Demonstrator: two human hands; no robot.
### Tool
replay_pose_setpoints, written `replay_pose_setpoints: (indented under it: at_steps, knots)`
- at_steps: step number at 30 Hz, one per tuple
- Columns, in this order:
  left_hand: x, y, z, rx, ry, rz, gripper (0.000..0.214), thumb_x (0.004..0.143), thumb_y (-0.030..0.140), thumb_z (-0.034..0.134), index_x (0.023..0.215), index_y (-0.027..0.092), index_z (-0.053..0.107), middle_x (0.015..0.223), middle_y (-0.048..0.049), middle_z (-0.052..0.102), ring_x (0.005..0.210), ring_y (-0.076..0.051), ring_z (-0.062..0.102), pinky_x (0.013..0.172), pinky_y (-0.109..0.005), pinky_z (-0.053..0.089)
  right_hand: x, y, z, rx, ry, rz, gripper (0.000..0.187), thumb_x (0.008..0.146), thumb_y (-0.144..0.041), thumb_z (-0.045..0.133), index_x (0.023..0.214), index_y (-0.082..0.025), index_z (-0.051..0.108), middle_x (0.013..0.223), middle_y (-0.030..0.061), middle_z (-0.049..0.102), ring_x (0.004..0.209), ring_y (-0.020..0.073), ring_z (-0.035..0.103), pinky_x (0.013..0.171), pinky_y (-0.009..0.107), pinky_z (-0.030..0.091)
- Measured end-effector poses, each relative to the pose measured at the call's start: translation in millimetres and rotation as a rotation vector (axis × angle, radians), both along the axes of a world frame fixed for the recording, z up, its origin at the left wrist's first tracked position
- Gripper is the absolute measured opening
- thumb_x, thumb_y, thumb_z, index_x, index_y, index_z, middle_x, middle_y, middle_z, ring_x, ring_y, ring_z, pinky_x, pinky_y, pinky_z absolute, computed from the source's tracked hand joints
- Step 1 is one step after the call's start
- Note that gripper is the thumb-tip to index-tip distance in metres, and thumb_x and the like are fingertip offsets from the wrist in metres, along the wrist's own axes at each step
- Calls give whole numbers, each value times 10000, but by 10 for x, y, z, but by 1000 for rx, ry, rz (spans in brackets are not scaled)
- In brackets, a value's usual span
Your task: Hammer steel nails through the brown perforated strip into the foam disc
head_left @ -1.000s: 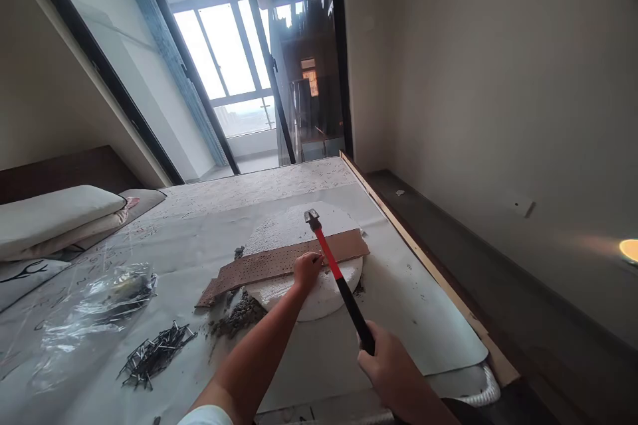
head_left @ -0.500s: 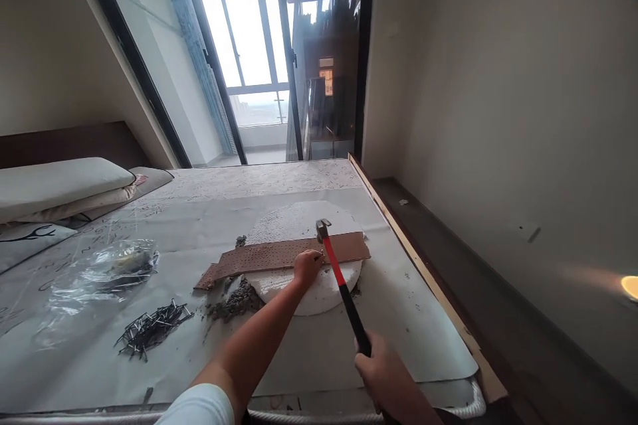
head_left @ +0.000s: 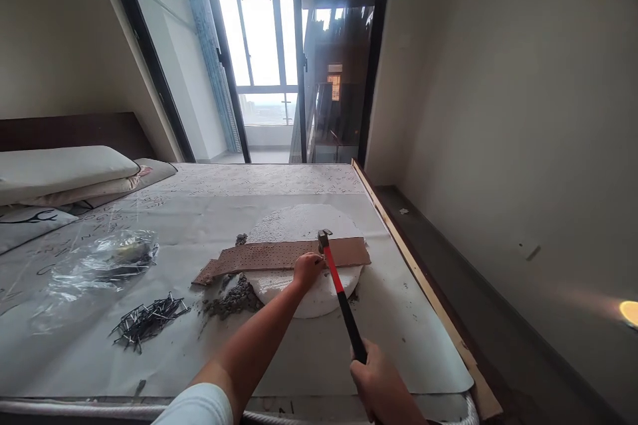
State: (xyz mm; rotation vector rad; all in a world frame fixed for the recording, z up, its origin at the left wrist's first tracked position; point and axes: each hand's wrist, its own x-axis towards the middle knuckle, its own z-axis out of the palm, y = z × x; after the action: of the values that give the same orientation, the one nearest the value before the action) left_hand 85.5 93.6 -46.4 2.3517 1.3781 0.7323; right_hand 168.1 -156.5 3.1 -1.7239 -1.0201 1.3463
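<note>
A reddish-brown strip of board [head_left: 272, 255], dotted with rows of small marks, lies across a round white foam disc [head_left: 304, 218]. My left hand [head_left: 308, 270] rests at the board's near edge, thumb and fingertips pinched on a nail that is mostly hidden. In my right hand [head_left: 376, 372] is the black grip of a claw hammer [head_left: 343, 299] with a red neck. Its metal head is just above the board, right beside my left fingertips. Whether it touches the nail I cannot tell. Loose nails [head_left: 149, 320] lie heaped to the left.
Grey crumbs [head_left: 236, 299] are scattered by the disc's left side. A clear plastic bag [head_left: 100, 269] lies farther left, near stacked pillows [head_left: 64, 169]. A pale sheet [head_left: 199, 365] covers the bed, with a wooden edge strip [head_left: 423, 279] along the right.
The view has shifted slightly. The hammer's head sits a little lower and nearer the board, its handle still in my right hand. My left hand keeps its pinch at the same spot.
</note>
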Motion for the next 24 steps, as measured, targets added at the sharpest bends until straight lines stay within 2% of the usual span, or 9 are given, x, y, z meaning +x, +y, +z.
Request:
replay_pose_setpoints:
  at_steps: [5, 6, 10, 14, 17, 22, 24]
  knots:
    - [-19, 6, -29, -16, -71, -15, 193, 761, 244, 557, 652, 194, 708, 721, -35, 662, 708, -149, 565, 640, -246, 359, 55, -11, 32, 210, -139, -80, 28, 667, -190, 429, 689, -193, 411, 531, -56, 358, 459, 84, 367, 447, 201, 298]
    - [-20, 11, -36, -17, -73, -11, 191, 760, 243, 558, 652, 191, 707, 716, -36, 660, 705, -149, 567, 637, -245, 361, 69, -11, 40, 211, -155, -77, 23, 666, -181, 435, 683, -187, 420, 550, -46, 370, 487, 87, 372, 465, 202, 299]
    - [-21, 33, -54, -1, -71, 20, 144, 718, 204, 585, 631, 171, 694, 696, -49, 653, 698, -163, 576, 628, -247, 366, 84, -2, 52, 51, -125, 14, 54, 675, -156, 405, 687, -181, 452, 507, -49, 356, 462, 93, 355, 455, 213, 270]
    - [-40, 30, -55, -6, -157, 18, 110, 676, 166, 586, 714, 171, 690, 766, -43, 670, 728, -155, 580, 658, -241, 381, 64, -12, 71, 106, -161, -26, 63, 645, -123, 414, 644, -186, 422, 513, -50, 358, 475, 90, 364, 465, 209, 279]
    - [-61, 10, -31, -49, -255, 33, 145, 673, 155, 527, 735, 167, 658, 714, -15, 641, 659, -127, 548, 613, -223, 374, 58, -14, 51, 144, -184, -58, 70, 631, -119, 419, 651, -186, 415, 529, -50, 374, 477, 86, 371, 459, 203, 286]
    - [-77, -15, 22, -111, -394, 84, 140, 676, 165, 436, 637, 168, 570, 602, 17, 552, 595, -110, 487, 558, -206, 344, 25, 13, -21, -38, -76, 33, 105, 652, -152, 380, 730, -187, 441, 428, -92, 312, 322, 80, 307, 354, 209, 250]
    - [-85, -15, 20, -114, -437, 103, 125, 670, 180, 428, 607, 172, 535, 586, 24, 526, 583, -106, 470, 552, -205, 334, 12, 12, -32, -50, -38, 16, 111, 659, -173, 379, 757, -194, 427, 410, -104, 303, 283, 79, 291, 324, 210, 243]
